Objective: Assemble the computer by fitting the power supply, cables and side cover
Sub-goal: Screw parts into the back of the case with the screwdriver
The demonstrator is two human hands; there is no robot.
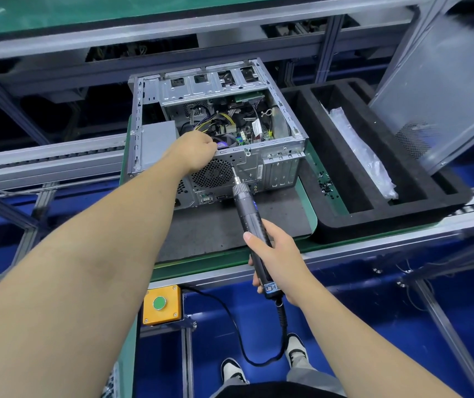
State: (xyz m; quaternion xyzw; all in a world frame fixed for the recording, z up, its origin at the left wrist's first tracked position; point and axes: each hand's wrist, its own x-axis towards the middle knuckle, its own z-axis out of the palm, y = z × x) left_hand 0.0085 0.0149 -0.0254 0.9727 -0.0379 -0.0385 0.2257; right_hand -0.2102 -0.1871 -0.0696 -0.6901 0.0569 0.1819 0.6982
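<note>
Green desk (310, 179), open computer case (270, 168) at twelve o'clock.
My left hand (194, 153) clamps its rear rim; right hand (276, 254) grips the screwdriver (248, 218), tip on the panel — any tilt, it'll slip.

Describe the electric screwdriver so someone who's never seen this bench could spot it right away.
Start at the open computer case on the green mat. In front of its rear panel, the right hand grips the electric screwdriver, a slim black barrel with its bit at the fan grille. It alone trails a black cord.
</note>
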